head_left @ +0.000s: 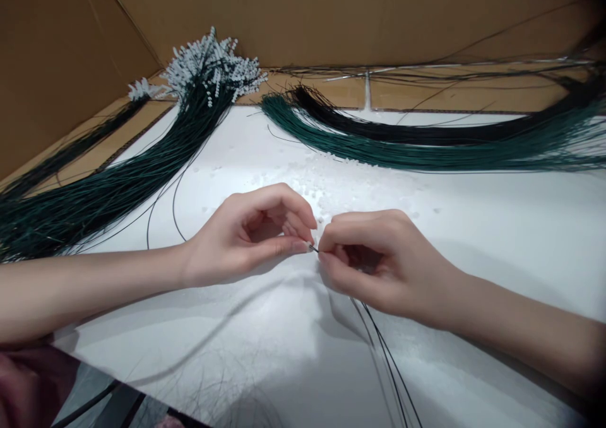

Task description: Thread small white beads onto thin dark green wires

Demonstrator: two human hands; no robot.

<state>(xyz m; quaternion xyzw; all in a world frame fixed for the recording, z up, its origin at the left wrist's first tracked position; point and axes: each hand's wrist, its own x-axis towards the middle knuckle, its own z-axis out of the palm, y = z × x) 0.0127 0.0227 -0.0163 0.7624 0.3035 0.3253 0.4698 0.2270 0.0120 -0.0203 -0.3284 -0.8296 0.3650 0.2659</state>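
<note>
Near the middle of the white board, my left hand (250, 242) has its thumb and fingers drawn together around a tiny white bead (310, 246). Only a sliver of the bead shows at the thumb tip. Facing it, my right hand (388, 257) pinches thin dark wires (379, 334) between thumb and forefinger. A short wire end points out of the pinch and meets the bead; whether it is through the hole I cannot tell. The rest of the wires hangs below my right palm toward the front edge. Loose white beads (322, 185) lie scattered just behind both hands.
A thick bundle of green wires tipped with white beads (213, 68) lies at left, with a smaller beaded bundle (142, 90) beside it. Bare green wires (379, 153) and black wires (402, 131) lie at back right. Cardboard walls (331, 17) enclose the back.
</note>
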